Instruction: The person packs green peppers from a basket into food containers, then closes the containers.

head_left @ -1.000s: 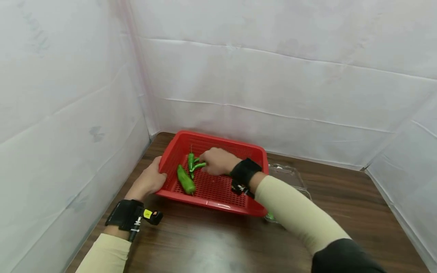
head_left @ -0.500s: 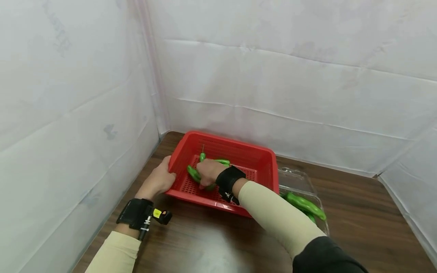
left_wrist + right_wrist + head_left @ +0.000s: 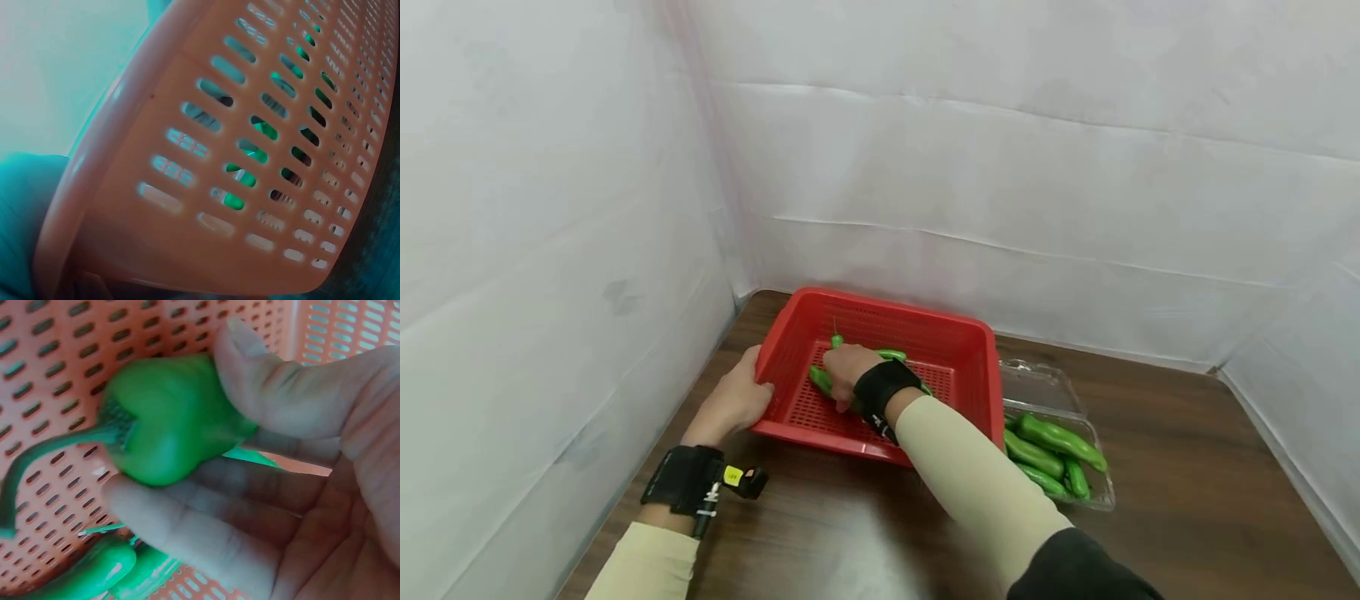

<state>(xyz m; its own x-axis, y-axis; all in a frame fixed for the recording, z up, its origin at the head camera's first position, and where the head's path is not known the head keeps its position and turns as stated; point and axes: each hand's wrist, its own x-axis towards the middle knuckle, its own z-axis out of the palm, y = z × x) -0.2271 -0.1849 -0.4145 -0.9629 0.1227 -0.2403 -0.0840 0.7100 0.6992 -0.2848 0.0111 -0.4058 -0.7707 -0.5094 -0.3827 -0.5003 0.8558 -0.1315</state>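
A red perforated basket (image 3: 973, 358) stands on the table, and my left hand (image 3: 735, 398) grips its left rim with the thumb inside. My right hand (image 3: 850, 369) reaches down into the basket's left part. In the right wrist view it holds a plump green pepper (image 3: 169, 419), thumb above and fingers beneath, with the curved stem pointing away from the palm. Other slim green peppers (image 3: 87, 569) lie on the basket floor below the fingers. In the head view the hand covers much of the held pepper. The left wrist view shows mostly the outer basket wall (image 3: 187, 244).
To the basket's right, a clear plastic box (image 3: 1105, 498) with its lid (image 3: 1037, 388) folded back holds several long green peppers (image 3: 1063, 442). White sheeting (image 3: 1000, 183) walls in the back and sides of the wooden table (image 3: 1210, 467).
My right hand has moved from the slimmer peppers toward the plump one and now holds it. The forearm has swung left, uncovering the plastic box. My left hand keeps its grip.
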